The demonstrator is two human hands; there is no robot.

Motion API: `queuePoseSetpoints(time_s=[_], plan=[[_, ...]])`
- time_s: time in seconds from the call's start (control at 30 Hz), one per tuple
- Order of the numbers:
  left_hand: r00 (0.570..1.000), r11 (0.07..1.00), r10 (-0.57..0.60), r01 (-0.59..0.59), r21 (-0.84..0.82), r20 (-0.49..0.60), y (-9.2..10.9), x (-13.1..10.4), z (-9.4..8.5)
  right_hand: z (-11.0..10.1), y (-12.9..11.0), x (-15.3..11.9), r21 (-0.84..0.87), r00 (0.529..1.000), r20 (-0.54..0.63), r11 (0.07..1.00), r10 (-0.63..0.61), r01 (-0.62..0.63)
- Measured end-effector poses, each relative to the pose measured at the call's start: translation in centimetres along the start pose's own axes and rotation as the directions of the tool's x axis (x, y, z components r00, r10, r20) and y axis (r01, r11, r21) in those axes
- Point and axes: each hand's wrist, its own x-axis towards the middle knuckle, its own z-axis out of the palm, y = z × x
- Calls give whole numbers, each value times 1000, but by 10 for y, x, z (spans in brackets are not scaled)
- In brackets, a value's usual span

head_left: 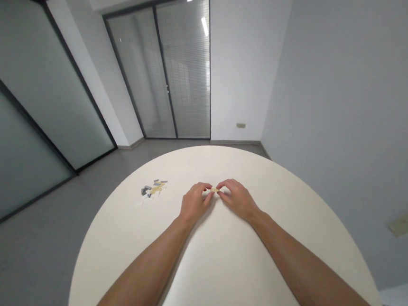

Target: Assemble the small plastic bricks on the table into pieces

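Between my two hands is a small yellowish piece, too small to name more exactly. My left hand pinches its left end between thumb and fingertips. From the other side my right hand grips the right end the same way. Both hands are low over the white round table, around its middle. The fingertips cover much of the piece. To the left, apart from my hands, lies a loose pile of small grey, yellow and white pieces.
The table's curved far edge faces a glass door with blinds. Frosted glass panels stand at the left, and a plain wall rises close on the right. Grey floor shows beyond the table's left edge.
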Motion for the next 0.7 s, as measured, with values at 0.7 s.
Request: queuePoseSetpoints(time_s=[0.7], plan=[[1000,1000,-12,12,-16,3,-4,1,3,1,1,0,13,1000,11,1000,-4,4]])
